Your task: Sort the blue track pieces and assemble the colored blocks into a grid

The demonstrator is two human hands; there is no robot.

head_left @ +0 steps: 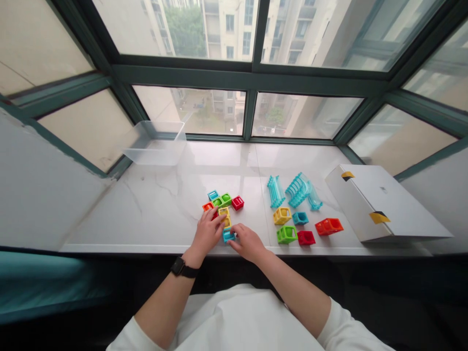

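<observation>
My left hand (210, 228) rests over a cluster of colored toy blocks, its fingers closed on a yellow block (224, 212). With thumb and fingers, my right hand (247, 240) pinches a blue block (228, 236) at the near end of the yellow one. Green blocks (222, 200), an orange block (208, 206) and another light-blue block (213, 195) lie at the far side of the cluster. A red block partly shows under my left fingers. Just right of the cluster sits a separate dark-red block (237, 203).
On the right stand loose blocks: yellow (282, 216), green (287, 234), blue (300, 218), red (306, 238) and orange-red (329, 226). Clear blue track pieces (298, 190) lie behind them. A white box (387, 202) is far right; a clear plastic bin (157, 146) stands back left by the windows.
</observation>
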